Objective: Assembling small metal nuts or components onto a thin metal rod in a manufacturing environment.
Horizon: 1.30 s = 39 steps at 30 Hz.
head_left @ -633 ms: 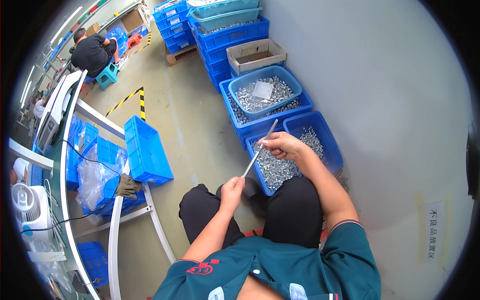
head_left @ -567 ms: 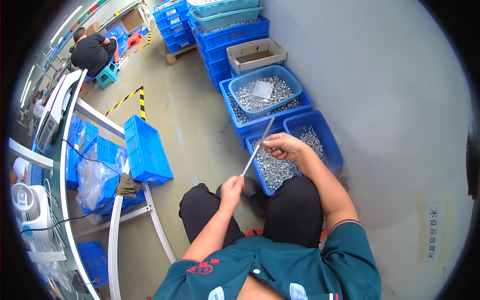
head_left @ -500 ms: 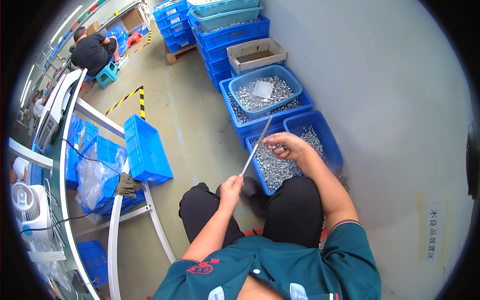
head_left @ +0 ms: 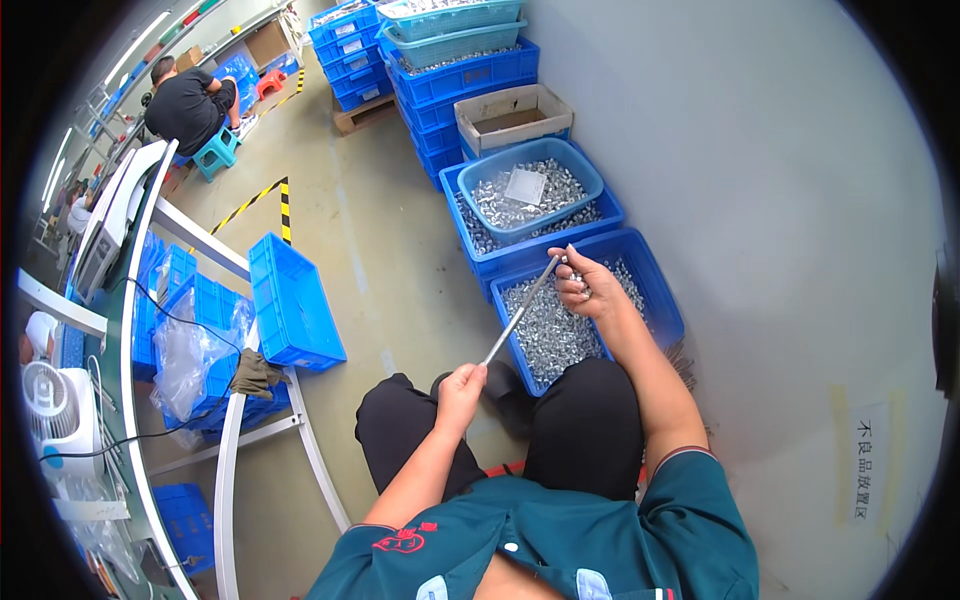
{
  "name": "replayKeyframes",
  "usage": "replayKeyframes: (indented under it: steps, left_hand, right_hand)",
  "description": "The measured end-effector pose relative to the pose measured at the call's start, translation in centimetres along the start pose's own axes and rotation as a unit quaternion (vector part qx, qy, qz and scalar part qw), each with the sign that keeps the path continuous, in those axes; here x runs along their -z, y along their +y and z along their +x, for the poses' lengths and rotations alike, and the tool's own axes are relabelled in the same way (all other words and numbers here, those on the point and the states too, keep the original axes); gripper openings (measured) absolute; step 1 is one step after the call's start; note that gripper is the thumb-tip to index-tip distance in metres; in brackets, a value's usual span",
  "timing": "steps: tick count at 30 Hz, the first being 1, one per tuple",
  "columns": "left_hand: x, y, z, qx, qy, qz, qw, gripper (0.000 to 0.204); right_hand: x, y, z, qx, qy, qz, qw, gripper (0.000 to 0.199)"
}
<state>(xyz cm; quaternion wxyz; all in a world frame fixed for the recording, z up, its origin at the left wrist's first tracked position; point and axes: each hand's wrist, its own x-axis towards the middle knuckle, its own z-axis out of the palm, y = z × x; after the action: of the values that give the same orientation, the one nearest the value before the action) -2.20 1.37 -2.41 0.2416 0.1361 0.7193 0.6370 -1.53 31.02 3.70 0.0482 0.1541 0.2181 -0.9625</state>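
Holding the thin metal rod (head_left: 520,310) tight in my left hand (head_left: 460,385), I keep it steady while my right hand (head_left: 585,285) pinches small silver bits at its top.

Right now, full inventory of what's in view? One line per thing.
metal rod: one, silver, held between both hands
crate of small metal parts: one, blue, under the right hand
round tub: one, blue, metal parts inside, on a blue crate behind
cardboard box: one, tan, on the stacked blue crates
empty crate: one, blue, on the white frame at left
fan: one, white, far left
seated co-worker: one, dark top, top left
left hand: grips the rod's near end
right hand: at the rod's far end, small metal parts in the fingers
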Motion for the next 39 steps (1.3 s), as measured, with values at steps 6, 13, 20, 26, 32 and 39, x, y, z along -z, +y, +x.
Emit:
replayKeyframes:
  steps: [6,13,20,26,32,39]
  left_hand:
    - [-0.1,0.2,-0.1,-0.003,-0.019,-0.006,1.000,0.029]
    - [0.0,0.3,-0.2,-0.012,-0.020,-0.010,1.000,0.028]
    - [0.5,0.6,-0.6,-0.029,0.022,0.111,0.993,0.026]
    - [0.3,2.4,-1.2,-0.069,0.059,0.181,0.979,0.026]
    - [0.4,1.8,-1.3,-0.124,0.060,0.162,0.977,0.024]
    - [0.0,1.7,-1.4,-0.168,0.107,0.247,0.948,0.024]
  right_hand:
    - [0.0,-0.2,-0.1,-0.016,-0.006,0.016,1.000,0.030]
    - [0.2,-0.7,-0.1,-0.038,-0.045,-0.001,0.998,0.031]
    - [-0.5,-1.4,-0.6,-0.070,0.013,-0.110,0.991,0.028]
    - [0.1,-1.4,-0.6,-0.088,-0.042,-0.092,0.991,0.027]
    - [-0.1,-1.2,-0.6,-0.107,-0.147,-0.050,0.982,0.027]
    - [-0.7,-1.2,-1.3,-0.103,-0.045,-0.074,0.991,0.027]
